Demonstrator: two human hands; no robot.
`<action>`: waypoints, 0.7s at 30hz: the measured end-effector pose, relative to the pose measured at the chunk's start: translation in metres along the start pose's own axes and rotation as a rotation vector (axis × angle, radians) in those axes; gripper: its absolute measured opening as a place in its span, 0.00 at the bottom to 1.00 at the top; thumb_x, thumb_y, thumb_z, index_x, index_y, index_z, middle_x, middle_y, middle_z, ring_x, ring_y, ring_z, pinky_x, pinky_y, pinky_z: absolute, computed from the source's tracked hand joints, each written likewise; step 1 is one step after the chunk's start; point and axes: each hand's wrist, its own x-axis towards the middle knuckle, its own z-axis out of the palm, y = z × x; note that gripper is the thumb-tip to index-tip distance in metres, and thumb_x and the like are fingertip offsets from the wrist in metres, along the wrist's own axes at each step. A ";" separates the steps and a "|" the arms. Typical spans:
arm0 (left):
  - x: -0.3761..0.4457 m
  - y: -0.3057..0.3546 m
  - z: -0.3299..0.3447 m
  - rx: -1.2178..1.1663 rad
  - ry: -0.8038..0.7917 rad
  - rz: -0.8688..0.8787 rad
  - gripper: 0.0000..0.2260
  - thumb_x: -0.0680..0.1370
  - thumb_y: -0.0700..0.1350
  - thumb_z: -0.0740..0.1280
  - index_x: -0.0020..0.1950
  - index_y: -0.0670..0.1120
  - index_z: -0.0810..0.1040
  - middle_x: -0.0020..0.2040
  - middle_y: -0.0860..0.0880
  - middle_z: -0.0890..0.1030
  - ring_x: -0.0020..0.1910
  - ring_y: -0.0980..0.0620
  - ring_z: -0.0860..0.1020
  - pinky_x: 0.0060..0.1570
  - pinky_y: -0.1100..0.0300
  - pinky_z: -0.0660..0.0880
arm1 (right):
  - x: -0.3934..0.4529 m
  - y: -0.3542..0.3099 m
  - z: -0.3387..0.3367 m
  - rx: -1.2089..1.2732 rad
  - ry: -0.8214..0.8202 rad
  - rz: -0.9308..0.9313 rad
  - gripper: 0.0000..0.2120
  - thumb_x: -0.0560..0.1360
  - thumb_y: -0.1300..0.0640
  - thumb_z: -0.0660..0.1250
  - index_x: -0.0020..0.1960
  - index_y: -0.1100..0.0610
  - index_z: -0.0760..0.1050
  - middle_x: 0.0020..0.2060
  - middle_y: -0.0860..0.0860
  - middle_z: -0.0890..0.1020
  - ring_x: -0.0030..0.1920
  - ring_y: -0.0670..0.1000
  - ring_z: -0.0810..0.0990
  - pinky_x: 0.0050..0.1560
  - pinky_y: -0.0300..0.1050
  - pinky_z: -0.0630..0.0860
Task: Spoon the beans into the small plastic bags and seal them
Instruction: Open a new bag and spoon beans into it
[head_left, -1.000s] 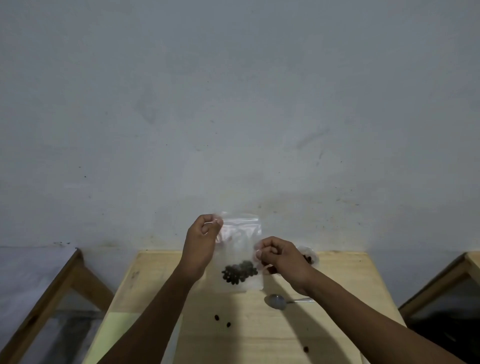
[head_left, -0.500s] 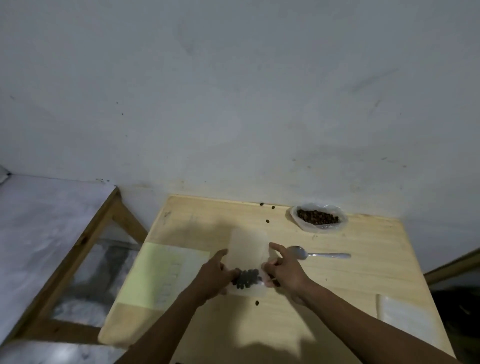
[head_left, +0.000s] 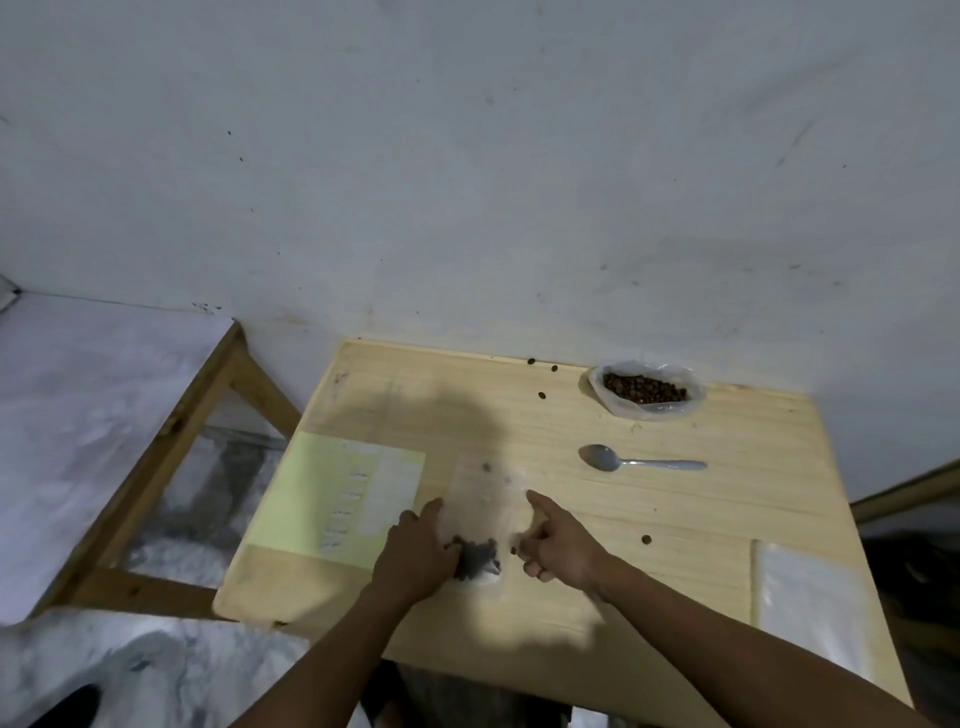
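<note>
Left hand lies on the pale wooden surface at the left edge of the small clear plastic bag, fingers laid forward along that edge and touching it; whether they press flat or pinch the film cannot be told. Right hand sits at the bag's right edge, forefinger stretched toward the far end, other fingers curled under; thumb and finger seem to nip the bag's side, but the blur leaves it unsure.

Bag lies flat between both hands, mouth end pointing away from the person. Dark beans bunch in its near end, just beside the left fingertips; one dark speck shows near the far end.

Crumpled clear plastic bag of brown beans stands open at the far right of the surface, well apart from both hands. Grey metal spoon lies between it and the right hand, bowl to the left. Loose stray beans scatter near the far edge. Pale yellow sheet lies left of the left hand. Stack of flat clear bags rests near the right edge.
</note>
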 end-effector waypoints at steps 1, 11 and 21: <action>0.000 0.001 0.001 0.059 0.005 -0.021 0.29 0.77 0.54 0.64 0.75 0.50 0.59 0.63 0.41 0.68 0.60 0.39 0.71 0.57 0.49 0.73 | 0.000 0.000 -0.003 0.032 0.010 0.010 0.32 0.78 0.61 0.64 0.78 0.55 0.55 0.38 0.54 0.78 0.31 0.53 0.75 0.32 0.45 0.72; 0.012 0.090 0.008 -0.071 0.185 0.265 0.23 0.78 0.48 0.64 0.73 0.50 0.64 0.61 0.46 0.72 0.58 0.48 0.74 0.57 0.55 0.72 | -0.042 0.016 -0.097 0.088 0.526 -0.152 0.18 0.77 0.65 0.63 0.66 0.55 0.73 0.36 0.57 0.81 0.30 0.51 0.78 0.31 0.43 0.74; -0.006 0.223 0.088 -0.090 -0.343 0.413 0.15 0.78 0.49 0.64 0.64 0.50 0.76 0.58 0.53 0.80 0.56 0.55 0.77 0.42 0.74 0.67 | -0.118 0.114 -0.179 -0.210 0.876 0.069 0.22 0.77 0.56 0.66 0.70 0.58 0.71 0.57 0.57 0.79 0.56 0.56 0.78 0.56 0.48 0.75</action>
